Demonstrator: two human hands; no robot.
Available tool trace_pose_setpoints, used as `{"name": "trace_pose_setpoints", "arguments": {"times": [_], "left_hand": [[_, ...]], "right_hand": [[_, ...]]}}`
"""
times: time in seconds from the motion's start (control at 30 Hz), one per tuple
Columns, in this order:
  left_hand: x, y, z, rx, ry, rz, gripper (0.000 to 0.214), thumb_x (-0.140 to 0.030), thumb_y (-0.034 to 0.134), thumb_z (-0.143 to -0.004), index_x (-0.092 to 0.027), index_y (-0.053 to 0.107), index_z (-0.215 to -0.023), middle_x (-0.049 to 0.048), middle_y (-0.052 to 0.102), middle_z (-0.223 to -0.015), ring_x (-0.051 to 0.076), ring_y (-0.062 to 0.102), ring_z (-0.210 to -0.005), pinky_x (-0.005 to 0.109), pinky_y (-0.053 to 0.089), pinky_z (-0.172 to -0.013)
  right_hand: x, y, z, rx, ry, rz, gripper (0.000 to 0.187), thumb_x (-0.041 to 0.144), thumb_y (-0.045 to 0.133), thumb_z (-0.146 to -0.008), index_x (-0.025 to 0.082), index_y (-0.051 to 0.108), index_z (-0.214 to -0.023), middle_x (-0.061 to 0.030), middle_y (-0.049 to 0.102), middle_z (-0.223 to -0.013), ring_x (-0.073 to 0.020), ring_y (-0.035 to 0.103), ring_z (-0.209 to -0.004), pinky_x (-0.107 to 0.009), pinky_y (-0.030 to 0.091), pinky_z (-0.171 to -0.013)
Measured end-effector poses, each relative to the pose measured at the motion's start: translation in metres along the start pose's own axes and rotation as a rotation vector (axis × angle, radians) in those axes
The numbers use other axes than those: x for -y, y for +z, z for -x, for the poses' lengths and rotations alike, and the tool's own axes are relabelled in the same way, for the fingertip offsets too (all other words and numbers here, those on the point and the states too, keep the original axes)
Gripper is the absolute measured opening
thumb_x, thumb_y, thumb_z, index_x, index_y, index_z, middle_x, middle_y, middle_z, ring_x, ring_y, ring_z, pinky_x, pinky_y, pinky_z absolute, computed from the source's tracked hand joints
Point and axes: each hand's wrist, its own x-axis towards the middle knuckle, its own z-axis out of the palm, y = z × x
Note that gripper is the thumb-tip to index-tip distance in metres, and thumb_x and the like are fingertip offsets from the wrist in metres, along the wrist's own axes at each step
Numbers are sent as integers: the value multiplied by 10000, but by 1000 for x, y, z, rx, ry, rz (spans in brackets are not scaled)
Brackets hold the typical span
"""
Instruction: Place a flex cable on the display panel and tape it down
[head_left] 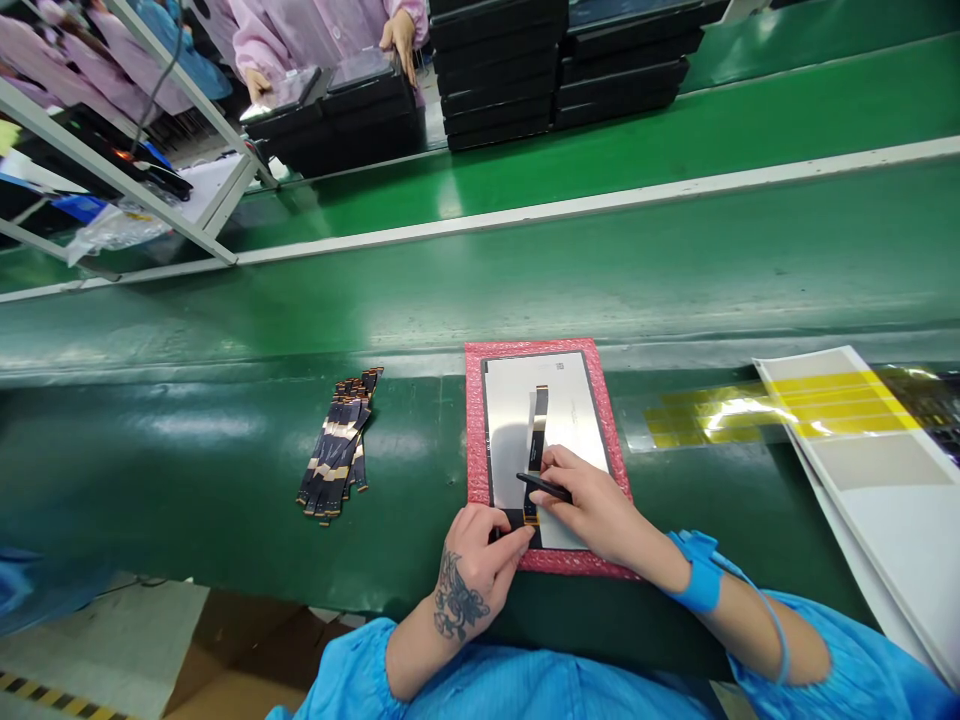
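Note:
A silver panel [577,405] lies face down on a pink foam mat [474,420] near the bench's front edge. A black and gold flex cable [538,425] runs down its middle. My left hand [480,570] pinches the cable's lower end at the panel's bottom edge. My right hand [592,500] grips a thin black tool [541,487], its tip pointing left at the cable just above my left fingers. A blue wrist strap [701,580] sits on my right wrist.
A loose pile of several flex cables [339,445] lies left of the mat. Sheets with yellow tape strips [847,405] lie at the right. Beyond runs a green conveyor [525,270]. Black tray stacks [499,70] and another person's hands [397,35] are at the far side.

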Motion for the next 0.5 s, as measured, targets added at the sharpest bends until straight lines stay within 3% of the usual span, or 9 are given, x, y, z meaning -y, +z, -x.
{"name": "trace_pose_setpoints", "arguments": {"times": [0.5], "left_hand": [[0,2,2,-24,1,8,196,-134,525,-885,-186,682,-991,36,550,-774,134,464,-743,243,415,-633]], "right_hand": [[2,0,-2,1,16,-7,189,108,555,-835,165,493,-666,-36,510,-889,-172,531,-784,-289,408,-671]]}}
